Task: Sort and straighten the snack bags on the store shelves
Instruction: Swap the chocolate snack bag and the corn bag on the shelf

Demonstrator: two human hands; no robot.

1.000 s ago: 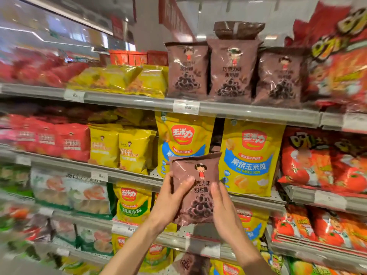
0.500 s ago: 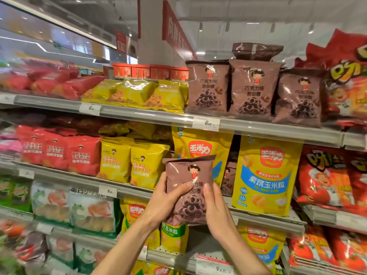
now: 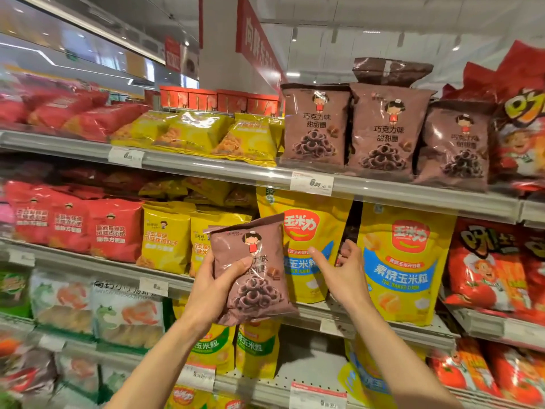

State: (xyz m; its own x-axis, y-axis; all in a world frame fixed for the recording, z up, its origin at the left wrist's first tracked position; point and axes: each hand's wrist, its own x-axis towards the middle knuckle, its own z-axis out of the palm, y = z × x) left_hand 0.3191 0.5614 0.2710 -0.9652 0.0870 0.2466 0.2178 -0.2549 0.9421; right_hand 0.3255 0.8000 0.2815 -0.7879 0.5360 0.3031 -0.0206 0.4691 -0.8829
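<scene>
Head view: left hand point(image 3: 212, 293) is gripping a brown bag point(image 3: 250, 270) in front of the middle shelf point(image 3: 97, 268), thumb across the bag's front, fingers curled behind it. Bag is tilting slightly, top edge leaning left, held clear of the shelves. Right hand point(image 3: 345, 276) is reaching into the dark gap between two yellow bags point(image 3: 404, 261) on the middle shelf, just right of the held bag and not touching it. Its fingers point(image 3: 349, 250) are curling round a second brown pack point(image 3: 343, 255) sitting back in that gap; only a sliver of that pack is showing, thumb is pointing left. Three more brown bags point(image 3: 389, 131) are standing upright side by side on the top shelf point(image 3: 236, 172), another one lying on top of them. Price tag point(image 3: 312, 183) is sitting on the top shelf edge below them. Red bags point(image 3: 115, 228) are lining the middle shelf at left.
</scene>
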